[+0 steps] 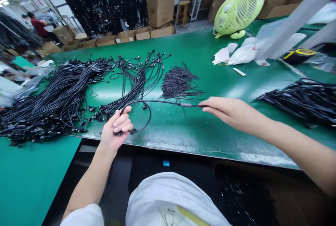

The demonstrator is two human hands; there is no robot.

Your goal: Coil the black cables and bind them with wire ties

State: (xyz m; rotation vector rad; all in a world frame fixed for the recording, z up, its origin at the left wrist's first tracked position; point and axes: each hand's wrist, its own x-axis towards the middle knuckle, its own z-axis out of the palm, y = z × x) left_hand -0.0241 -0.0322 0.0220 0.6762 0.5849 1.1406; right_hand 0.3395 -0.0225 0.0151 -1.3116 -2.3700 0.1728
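A black cable (157, 101) with a grey sleeve on it stretches between my two hands above the table's front part. My left hand (117, 128) is closed round one part of it, and a loop of the cable hangs just right of the fingers. Pinched in my right hand (223, 110) is the cable's other part, just past the grey sleeve. Behind the cable lies a pile of thin black cable ties (180, 81). Left of that pile, a bunch of black cables (136, 84) with connectors lies close behind my left hand.
A large heap of black cables (65, 82) covers the left of the green table (194, 50). More bundled black cables (301, 100) lie at the right. A green fan (240, 8), white plastic bags (244, 54) and a tape measure (299, 55) stand behind. A person (39, 24) is far left.
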